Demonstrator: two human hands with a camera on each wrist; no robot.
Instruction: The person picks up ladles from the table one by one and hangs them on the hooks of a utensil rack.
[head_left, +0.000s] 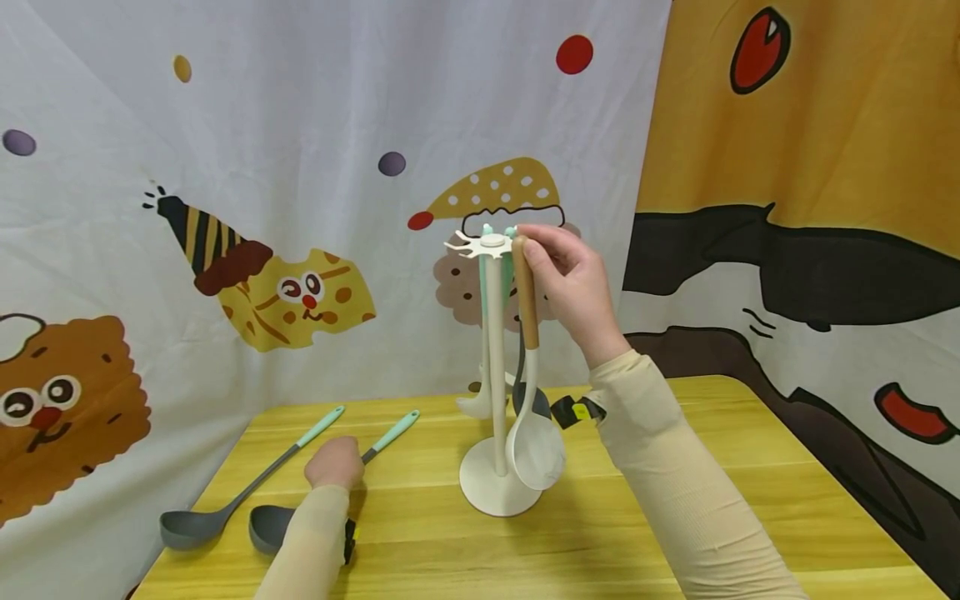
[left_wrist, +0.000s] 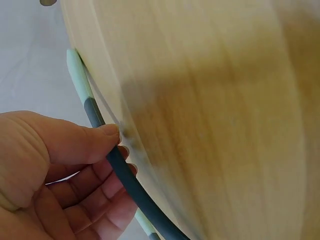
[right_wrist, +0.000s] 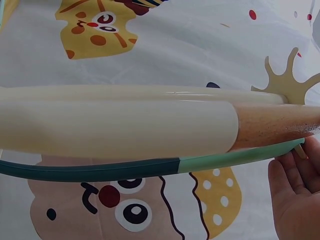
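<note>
In the head view my left hand [head_left: 335,462] grips a grey ladle [head_left: 270,527] with a mint handle. The left wrist view shows thumb and fingertips pinching its dark shaft [left_wrist: 132,182] close over the table. My right hand [head_left: 573,279] is at the top of a white utensil rack [head_left: 498,358], holding the upper end of a white ladle [head_left: 537,450] by its wooden handle [head_left: 527,300]. That ladle hangs upright, bowl down. Behind it on the rack hang a mint-handled dark utensil [right_wrist: 125,170] and a pale utensil [head_left: 476,406] with a mint handle.
A second grey ladle [head_left: 195,529] with a mint handle lies on the wooden table [head_left: 637,517], left of my left hand. The rack's round base [head_left: 487,496] stands mid-table. Behind the table hangs a cloth [head_left: 315,125] printed with cartoon figures.
</note>
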